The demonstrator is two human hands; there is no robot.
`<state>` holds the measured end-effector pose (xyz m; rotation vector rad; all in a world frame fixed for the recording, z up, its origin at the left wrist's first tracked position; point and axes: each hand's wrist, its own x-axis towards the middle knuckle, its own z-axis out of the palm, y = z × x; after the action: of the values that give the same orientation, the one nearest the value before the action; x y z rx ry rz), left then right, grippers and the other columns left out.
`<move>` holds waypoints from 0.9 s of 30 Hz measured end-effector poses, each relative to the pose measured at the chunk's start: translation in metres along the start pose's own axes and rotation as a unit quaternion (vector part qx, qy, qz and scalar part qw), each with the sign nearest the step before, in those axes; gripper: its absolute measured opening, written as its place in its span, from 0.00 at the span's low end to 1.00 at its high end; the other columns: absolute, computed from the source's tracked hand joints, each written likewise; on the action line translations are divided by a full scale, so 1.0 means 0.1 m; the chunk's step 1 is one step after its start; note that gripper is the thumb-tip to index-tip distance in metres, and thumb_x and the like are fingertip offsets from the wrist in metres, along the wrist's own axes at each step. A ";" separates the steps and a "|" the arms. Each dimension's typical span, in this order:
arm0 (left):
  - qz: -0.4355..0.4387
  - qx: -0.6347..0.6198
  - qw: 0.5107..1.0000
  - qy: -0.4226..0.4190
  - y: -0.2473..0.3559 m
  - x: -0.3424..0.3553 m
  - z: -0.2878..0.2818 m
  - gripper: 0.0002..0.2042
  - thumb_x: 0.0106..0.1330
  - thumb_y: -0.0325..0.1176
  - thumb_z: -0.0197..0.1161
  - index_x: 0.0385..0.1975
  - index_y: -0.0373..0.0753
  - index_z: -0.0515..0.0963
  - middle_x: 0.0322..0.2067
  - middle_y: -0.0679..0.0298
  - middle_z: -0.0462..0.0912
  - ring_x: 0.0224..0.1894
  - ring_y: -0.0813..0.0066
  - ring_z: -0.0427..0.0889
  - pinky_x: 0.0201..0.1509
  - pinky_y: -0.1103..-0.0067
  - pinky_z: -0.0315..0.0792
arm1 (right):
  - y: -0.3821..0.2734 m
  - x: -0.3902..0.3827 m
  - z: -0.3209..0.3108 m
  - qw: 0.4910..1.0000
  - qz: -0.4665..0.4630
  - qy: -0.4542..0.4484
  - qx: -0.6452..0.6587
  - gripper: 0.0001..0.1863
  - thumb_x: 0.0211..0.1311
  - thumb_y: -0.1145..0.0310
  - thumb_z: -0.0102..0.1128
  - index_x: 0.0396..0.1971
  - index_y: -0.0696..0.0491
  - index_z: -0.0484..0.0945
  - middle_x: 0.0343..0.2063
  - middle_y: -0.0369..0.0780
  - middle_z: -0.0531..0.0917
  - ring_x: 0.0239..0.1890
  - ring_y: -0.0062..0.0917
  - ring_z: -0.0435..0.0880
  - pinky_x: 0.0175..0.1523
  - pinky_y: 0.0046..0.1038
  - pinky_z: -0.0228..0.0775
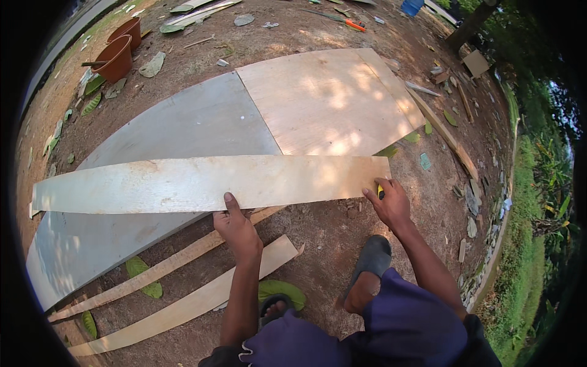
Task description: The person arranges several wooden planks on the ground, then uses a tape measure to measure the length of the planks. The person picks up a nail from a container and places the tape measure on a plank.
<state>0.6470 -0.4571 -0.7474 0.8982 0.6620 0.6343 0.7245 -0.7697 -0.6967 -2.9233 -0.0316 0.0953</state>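
Note:
A long, pale plywood strip (183, 180) lies across in front of me, over a larger flat panel that is part grey (183, 128) and part bare wood (318, 98). My left hand (239, 229) grips the strip's near edge from below at mid-length, thumb on top. At the strip's right end is my right hand (390, 202), its fingers against the corner and closed on a small yellow and black object (381, 192). Most of that object is hidden by the hand, so its kind does not show.
Two narrow wooden strips (195, 303) lie on the dirt at lower left, near my feet. Brown plastic pots (116, 59) stand at upper left. An orange-handled tool (354, 25) lies at the back. A wooden batten (449, 140) and scattered leaves lie at right, beside a grass edge.

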 end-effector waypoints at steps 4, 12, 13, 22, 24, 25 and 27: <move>-0.040 -0.063 0.996 -0.044 -0.04 0.32 0.29 0.20 0.77 0.44 0.54 0.46 0.26 0.71 0.43 0.51 0.81 0.47 0.64 0.84 0.49 0.68 0.83 | -0.16 0.60 -0.13 0.996 -0.028 0.088 -0.020 0.28 0.62 0.46 0.63 0.53 0.52 0.80 0.50 0.50 0.79 0.52 0.44 0.80 0.56 0.42 0.73; -0.052 0.329 0.895 -0.296 -0.11 0.30 0.54 0.23 0.72 0.42 0.59 0.56 0.27 0.71 0.48 0.48 0.83 0.50 0.60 0.84 0.53 0.70 0.78 | 0.15 1.58 -0.06 0.983 -0.045 0.162 0.073 0.28 0.62 0.48 0.63 0.52 0.56 0.80 0.45 0.51 0.83 0.50 0.45 0.82 0.54 0.41 0.73; -0.005 0.370 0.882 -0.291 -0.09 0.34 0.50 0.24 0.71 0.42 0.59 0.58 0.28 0.71 0.48 0.47 0.83 0.50 0.59 0.85 0.54 0.71 0.77 | 0.20 1.59 -0.01 0.983 -0.036 0.155 0.090 0.29 0.62 0.48 0.63 0.52 0.57 0.79 0.44 0.51 0.84 0.49 0.45 0.83 0.54 0.41 0.73; 0.259 0.709 0.577 -0.313 -0.08 0.78 0.38 0.36 0.65 0.54 0.62 0.70 0.44 0.63 0.74 0.49 0.49 0.78 0.52 0.43 0.77 0.55 0.41 | 0.08 1.56 0.19 0.995 -0.061 0.067 0.042 0.29 0.62 0.49 0.62 0.54 0.56 0.74 0.41 0.49 0.83 0.49 0.45 0.80 0.53 0.43 0.73; 0.221 0.754 0.527 -0.323 -0.15 0.82 0.42 0.39 0.65 0.61 0.58 0.74 0.50 0.57 0.77 0.53 0.41 0.79 0.55 0.34 0.79 0.55 0.32 | 0.12 1.67 0.28 0.988 -0.122 0.097 0.011 0.28 0.60 0.49 0.63 0.53 0.54 0.75 0.43 0.47 0.81 0.50 0.43 0.78 0.51 0.43 0.73; 0.217 0.763 0.513 -0.328 -0.20 0.83 0.43 0.39 0.66 0.61 0.57 0.74 0.51 0.56 0.77 0.53 0.41 0.79 0.55 0.34 0.78 0.55 0.30 | 0.09 1.73 0.30 0.980 -0.159 0.116 0.002 0.27 0.60 0.49 0.64 0.52 0.53 0.75 0.43 0.46 0.80 0.51 0.42 0.77 0.50 0.43 0.74; 0.210 0.783 0.484 -0.329 -0.29 0.85 0.44 0.40 0.67 0.61 0.55 0.75 0.52 0.54 0.77 0.53 0.39 0.79 0.55 0.32 0.78 0.53 0.28 | 0.03 1.89 0.35 0.970 -0.200 0.137 -0.034 0.26 0.60 0.48 0.64 0.52 0.50 0.75 0.46 0.44 0.78 0.53 0.38 0.75 0.50 0.43 0.73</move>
<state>0.7400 -0.4300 -0.7733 2.9345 0.0874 -0.2025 0.9111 -0.7601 -0.7433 -2.9010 -0.5838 -0.3788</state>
